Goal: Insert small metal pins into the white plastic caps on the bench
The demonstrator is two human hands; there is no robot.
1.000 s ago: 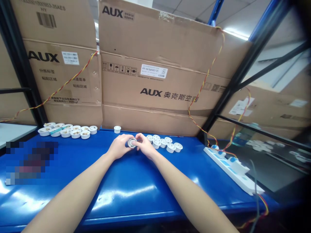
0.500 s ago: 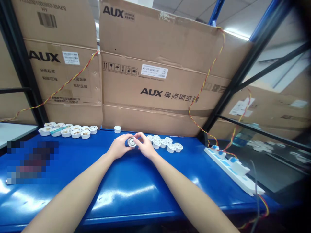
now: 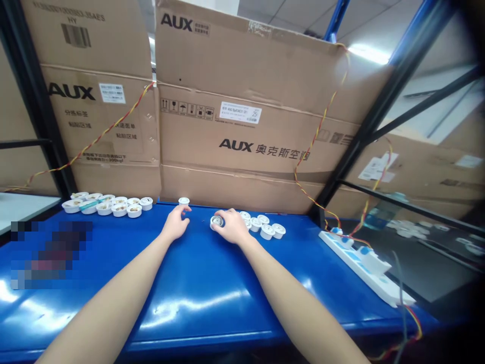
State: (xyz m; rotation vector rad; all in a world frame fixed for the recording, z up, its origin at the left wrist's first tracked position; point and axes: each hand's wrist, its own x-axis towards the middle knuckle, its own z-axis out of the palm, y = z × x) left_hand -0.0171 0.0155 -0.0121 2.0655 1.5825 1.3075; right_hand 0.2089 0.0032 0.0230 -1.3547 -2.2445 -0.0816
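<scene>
Tall cardboard (image 3: 265, 189) stands behind a shiny blue table (image 3: 212, 288). At the far left, a group of small white cups (image 3: 104, 211) sits near the back edge, several with brownish bits inside. Next comes the left hand (image 3: 175, 223), its grip released, fingers loosely curved, just in front of a lone white cup (image 3: 184, 200); whether they touch I cannot tell. To its right, the right hand (image 3: 232, 226) grasps a round cup (image 3: 214, 221) between thumb and fingers, over the table's middle. Beside that hand lie more white cups (image 3: 267, 232), then a white power strip (image 3: 379, 287) at the right edge.
</scene>
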